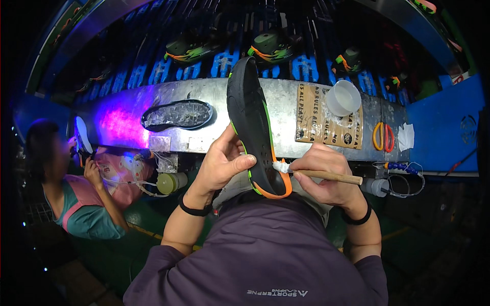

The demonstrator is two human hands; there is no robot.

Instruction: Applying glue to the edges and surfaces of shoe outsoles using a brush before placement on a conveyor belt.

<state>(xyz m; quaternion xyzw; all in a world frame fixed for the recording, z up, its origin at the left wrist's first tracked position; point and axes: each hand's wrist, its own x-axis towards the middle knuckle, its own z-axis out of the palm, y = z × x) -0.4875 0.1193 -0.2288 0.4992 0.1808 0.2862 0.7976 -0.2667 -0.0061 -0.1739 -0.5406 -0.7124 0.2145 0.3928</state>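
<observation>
In my left hand (pixel 223 162) is a black shoe sole (pixel 250 117) with green and orange edging. It stands nearly lengthwise in front of me, its orange-edged end closest to my body. My left thumb presses on its inner face and the fingers are behind it. My right hand (pixel 326 171) grips a brush (pixel 337 177) by its wooden handle. The brush's white tip touches the sole's right rim near the orange end. A second sole (pixel 176 115), dark with a pale edge, lies on the metal bench (pixel 229 137) to the left.
A translucent plastic tub (pixel 343 98) stands on taped cardboard (pixel 309 125). Yellow and red loops (pixel 383 136) and white paper (pixel 406 136) lie right of it. Shoes (pixel 273 47) sit on blue holders behind the bench. A co-worker (pixel 76 188) holds a sole at left, beside purple light.
</observation>
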